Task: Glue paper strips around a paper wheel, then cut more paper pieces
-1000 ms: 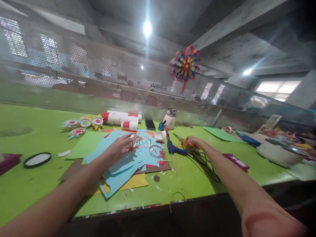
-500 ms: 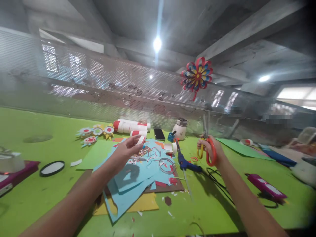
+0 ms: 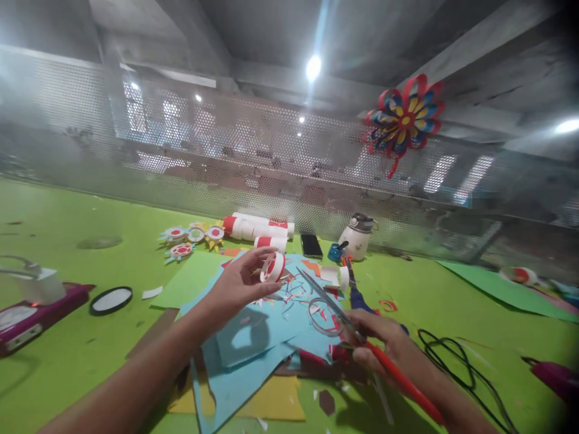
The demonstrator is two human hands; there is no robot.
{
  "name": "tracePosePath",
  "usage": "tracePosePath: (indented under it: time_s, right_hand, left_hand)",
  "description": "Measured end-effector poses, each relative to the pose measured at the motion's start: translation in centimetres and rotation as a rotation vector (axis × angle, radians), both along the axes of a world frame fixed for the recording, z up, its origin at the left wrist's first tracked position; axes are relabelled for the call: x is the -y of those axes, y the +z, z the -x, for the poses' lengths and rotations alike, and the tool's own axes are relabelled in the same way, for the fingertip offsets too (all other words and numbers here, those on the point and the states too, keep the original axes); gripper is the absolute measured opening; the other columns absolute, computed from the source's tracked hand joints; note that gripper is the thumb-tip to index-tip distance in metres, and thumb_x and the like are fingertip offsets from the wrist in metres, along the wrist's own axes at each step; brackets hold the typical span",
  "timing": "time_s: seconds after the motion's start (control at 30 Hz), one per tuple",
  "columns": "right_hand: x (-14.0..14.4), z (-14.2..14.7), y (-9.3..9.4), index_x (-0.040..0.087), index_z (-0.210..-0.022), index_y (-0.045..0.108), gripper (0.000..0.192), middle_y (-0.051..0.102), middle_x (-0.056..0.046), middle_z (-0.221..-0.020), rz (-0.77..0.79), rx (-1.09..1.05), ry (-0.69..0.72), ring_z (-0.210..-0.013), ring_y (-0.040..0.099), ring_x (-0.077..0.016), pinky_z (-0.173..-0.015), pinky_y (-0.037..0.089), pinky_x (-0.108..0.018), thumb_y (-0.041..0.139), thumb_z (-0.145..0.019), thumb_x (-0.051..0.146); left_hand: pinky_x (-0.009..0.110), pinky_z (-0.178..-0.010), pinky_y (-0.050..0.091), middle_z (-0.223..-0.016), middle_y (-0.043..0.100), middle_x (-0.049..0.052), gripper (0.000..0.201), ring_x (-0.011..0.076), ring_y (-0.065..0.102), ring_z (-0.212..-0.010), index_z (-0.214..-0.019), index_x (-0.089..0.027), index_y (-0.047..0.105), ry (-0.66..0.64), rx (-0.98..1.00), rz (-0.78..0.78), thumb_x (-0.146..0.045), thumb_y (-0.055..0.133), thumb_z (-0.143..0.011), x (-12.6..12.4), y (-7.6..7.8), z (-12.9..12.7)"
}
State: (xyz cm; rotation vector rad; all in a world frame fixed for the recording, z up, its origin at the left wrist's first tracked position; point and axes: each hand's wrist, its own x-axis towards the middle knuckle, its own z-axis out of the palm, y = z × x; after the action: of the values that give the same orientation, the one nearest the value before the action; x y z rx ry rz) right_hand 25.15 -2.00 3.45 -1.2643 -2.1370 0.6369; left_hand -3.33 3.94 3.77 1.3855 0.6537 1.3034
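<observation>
While the left hand (image 3: 239, 283) pinches a small red-and-white paper ring (image 3: 274, 267) above the light-blue paper sheets (image 3: 253, 325), the right hand (image 3: 384, 343) grips red-handled scissors (image 3: 344, 319) — blades toward 11 o'clock. Best to steady the ring, feed it squarely — fingers clear of blades.

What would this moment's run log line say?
left hand: holds red-and-white paper ring | right hand: grips scissors, blades pointing toward ring | below: blue paper sheets on green table
</observation>
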Motion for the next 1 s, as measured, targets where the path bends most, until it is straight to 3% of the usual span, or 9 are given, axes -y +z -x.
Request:
tracePosePath:
  time_s: [0.27,0.47,0.6,0.8,1.0]
  right_hand:
    - [0.3,-0.1,-0.3,0.026,-0.107,0.066,0.034,0.068,-0.01,-0.112,0.07,0.142,0.008,-0.097,0.062,-0.0307,-0.08,0.049,-0.041,0.07,-0.074,0.034]
    - [1.1,0.9,0.5,0.021,-0.105,0.066,0.029,0.068,-0.01,-0.112,0.082,0.211,0.003,-0.096,0.062,-0.0275,-0.079,0.05,-0.037,0.068,-0.076,0.029]
    - [1.1,1.3,0.5,0.02,-0.104,0.065,0.028,0.068,-0.007,-0.105,0.067,0.223,-0.004,-0.093,0.062,-0.0247,-0.082,0.048,-0.037,0.068,-0.077,0.026]
    - [1.1,1.2,0.0,0.02,-0.097,0.066,0.024,0.069,-0.006,-0.096,0.048,0.183,0.026,-0.084,0.061,-0.0235,-0.077,0.048,-0.036,0.068,-0.079,0.035]
    - [1.1,1.4,-0.5,0.019,-0.099,0.067,0.032,0.069,-0.008,-0.097,0.023,0.175,0.027,-0.086,0.061,-0.0249,-0.076,0.048,-0.036,0.07,-0.078,0.042]
  left_hand:
    - [0.04,-0.092,0.046,-0.12,0.061,0.01,0.05,0.0272,0.056,-0.113,-0.114,-0.025,0.061,-0.083,-0.01,-0.02,-0.017,0.077,-0.067,0.3,-0.2,-0.3]
    - [0.041,-0.094,0.044,-0.14,0.049,0.007,0.06,0.0264,0.052,-0.117,-0.126,-0.032,0.056,-0.12,-0.079,-0.009,-0.022,0.076,-0.071,0.3,-0.7,0.0]
    - [0.041,-0.092,0.044,-0.134,0.054,0.009,0.055,0.0276,0.052,-0.116,-0.122,-0.028,0.058,-0.155,-0.073,-0.05,-0.018,0.075,-0.07,0.3,-0.8,-0.2]
    - [0.042,-0.101,0.037,-0.134,0.052,0.008,0.046,0.0291,0.039,-0.13,-0.114,-0.026,0.06,-0.222,0.004,-0.135,-0.012,0.07,-0.072,0.2,-1.1,-0.4]
    - [0.042,-0.093,0.042,-0.131,0.055,0.009,0.045,0.0279,0.052,-0.116,-0.115,-0.026,0.059,-0.313,0.006,-0.056,-0.019,0.072,-0.073,0.6,-1.1,-0.3]
